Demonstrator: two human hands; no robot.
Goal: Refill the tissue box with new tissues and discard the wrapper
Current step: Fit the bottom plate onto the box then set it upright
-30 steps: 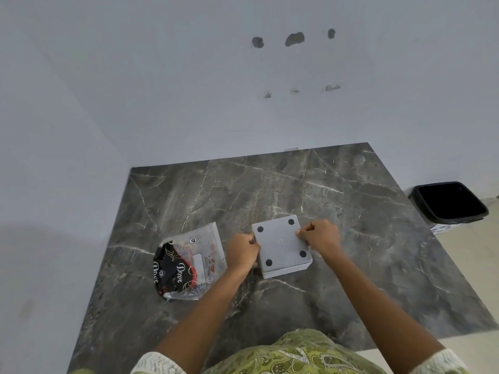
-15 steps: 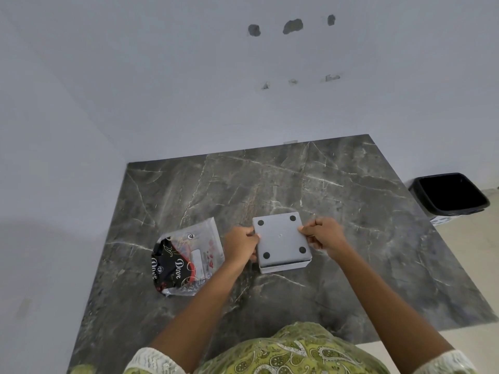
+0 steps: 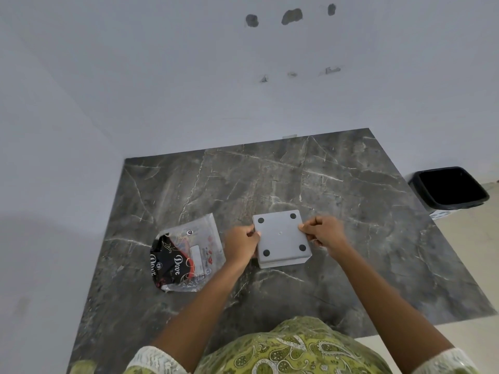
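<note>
A dark grey marble table (image 3: 337,190) with pale veins stood against a white wall (image 3: 189,76). The wall bore three dark holes (image 3: 291,16) in a row high up, and three smaller marks (image 3: 292,74) lower down. A second white wall (image 3: 40,157) met it at the left, forming a corner. Pale floor (image 3: 469,255) showed to the right of the table. At the bottom edge lay green paisley cloth (image 3: 291,352) with white lace cuffs (image 3: 154,360).

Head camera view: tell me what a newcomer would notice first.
A grey tissue box lies bottom up mid-table, four black feet showing, with the left hand and right hand on its sides. Left of it lies a crumpled Dove wrapper; a black bin stands off the table's right edge.
</note>
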